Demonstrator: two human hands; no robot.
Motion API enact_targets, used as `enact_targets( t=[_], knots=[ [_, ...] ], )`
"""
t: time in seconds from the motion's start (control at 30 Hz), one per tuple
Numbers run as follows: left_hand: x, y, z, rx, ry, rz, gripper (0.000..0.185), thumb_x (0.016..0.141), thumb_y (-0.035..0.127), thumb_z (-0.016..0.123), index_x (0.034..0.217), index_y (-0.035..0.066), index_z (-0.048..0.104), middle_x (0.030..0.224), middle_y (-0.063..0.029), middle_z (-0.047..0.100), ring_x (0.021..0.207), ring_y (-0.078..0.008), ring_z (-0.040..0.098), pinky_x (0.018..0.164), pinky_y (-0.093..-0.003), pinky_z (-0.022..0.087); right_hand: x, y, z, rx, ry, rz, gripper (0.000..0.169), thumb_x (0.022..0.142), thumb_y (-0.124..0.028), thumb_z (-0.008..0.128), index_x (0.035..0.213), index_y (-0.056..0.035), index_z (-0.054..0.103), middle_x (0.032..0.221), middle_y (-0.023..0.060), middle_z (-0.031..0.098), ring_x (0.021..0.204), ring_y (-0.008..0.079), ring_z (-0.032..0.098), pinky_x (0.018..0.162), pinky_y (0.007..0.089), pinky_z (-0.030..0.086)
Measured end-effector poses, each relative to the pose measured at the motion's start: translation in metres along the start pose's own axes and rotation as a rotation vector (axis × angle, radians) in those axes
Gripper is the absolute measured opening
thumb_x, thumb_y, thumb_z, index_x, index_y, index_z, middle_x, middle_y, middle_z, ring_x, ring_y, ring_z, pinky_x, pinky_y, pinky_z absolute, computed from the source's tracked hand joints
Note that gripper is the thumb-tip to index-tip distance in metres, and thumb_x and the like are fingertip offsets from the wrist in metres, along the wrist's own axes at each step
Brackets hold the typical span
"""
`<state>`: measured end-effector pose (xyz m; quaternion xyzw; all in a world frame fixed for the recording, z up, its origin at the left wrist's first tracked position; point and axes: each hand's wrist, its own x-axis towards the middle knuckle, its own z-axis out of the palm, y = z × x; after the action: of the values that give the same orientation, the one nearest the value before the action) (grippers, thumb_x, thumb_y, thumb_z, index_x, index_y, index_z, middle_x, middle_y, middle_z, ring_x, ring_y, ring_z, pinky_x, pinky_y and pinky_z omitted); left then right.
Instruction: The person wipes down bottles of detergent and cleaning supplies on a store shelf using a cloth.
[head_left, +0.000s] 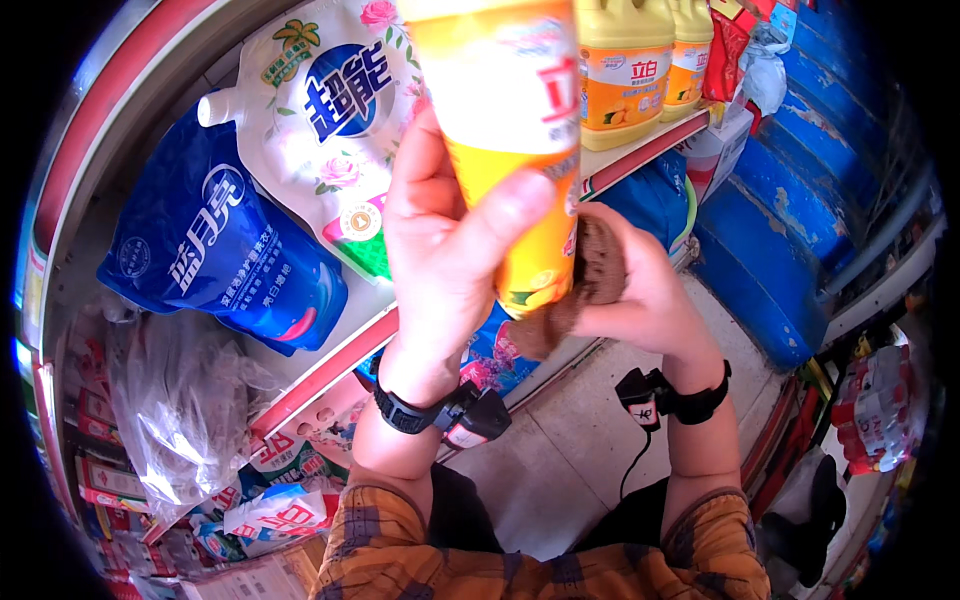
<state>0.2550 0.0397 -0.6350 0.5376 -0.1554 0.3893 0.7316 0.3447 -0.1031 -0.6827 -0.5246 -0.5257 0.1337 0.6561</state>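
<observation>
My left hand (457, 232) grips a yellow and orange bottle of liquid detergent (510, 142), its thumb across the front label. The bottle is held up in front of the shelf, and its top runs past the upper edge of the view. A brown cloth (600, 259) is bunched in my right hand (645, 281), pressed around the lower right side and base of the bottle. Behind my left hand, a white refill pouch with a floral print (330, 97) and a dark blue laundry detergent pouch (217, 232) lie on the shelf.
Yellow jugs (626, 75) stand on the red-edged shelf (337, 367). A clear plastic bag (180, 405) hangs at the left over packed goods. Blue steps with peeling paint (772, 247) rise at the right. Shrink-wrapped bottles (874, 409) sit at the far right above the tiled floor (555, 457).
</observation>
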Motion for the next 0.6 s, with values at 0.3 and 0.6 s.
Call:
enact_targets(
  t=[0.3, 0.6],
  knots=[
    [0.003, 0.004, 0.001, -0.591, -0.127, -0.308, 0.072, 0.096, 0.059, 0.045, 0.131, -0.003, 0.048, 0.115, -0.0222, 0.063, 0.089, -0.0291, 0.069, 0.072, -0.0387, 0.061, -0.002, 0.017, -0.002, 0.825, -0.228, 0.273, 0.07, 0.081, -0.01, 0.076, 0.14, 0.0037, 0.042, 0.131, 0.0113, 0.059, 0.118, 0.0193, 0.059, 0.1, 0.0328, 0.048],
    [0.001, 0.0, 0.0, -0.383, -0.017, -0.207, 0.063, 0.099, 0.052, 0.043, 0.127, -0.004, 0.051, 0.112, -0.0218, 0.064, 0.086, -0.0277, 0.069, 0.071, -0.0363, 0.059, 0.002, 0.012, -0.005, 0.81, -0.245, 0.301, 0.083, 0.074, -0.005, 0.08, 0.144, 0.0036, 0.037, 0.138, 0.0105, 0.054, 0.124, 0.0181, 0.054, 0.105, 0.0332, 0.043]
  ],
)
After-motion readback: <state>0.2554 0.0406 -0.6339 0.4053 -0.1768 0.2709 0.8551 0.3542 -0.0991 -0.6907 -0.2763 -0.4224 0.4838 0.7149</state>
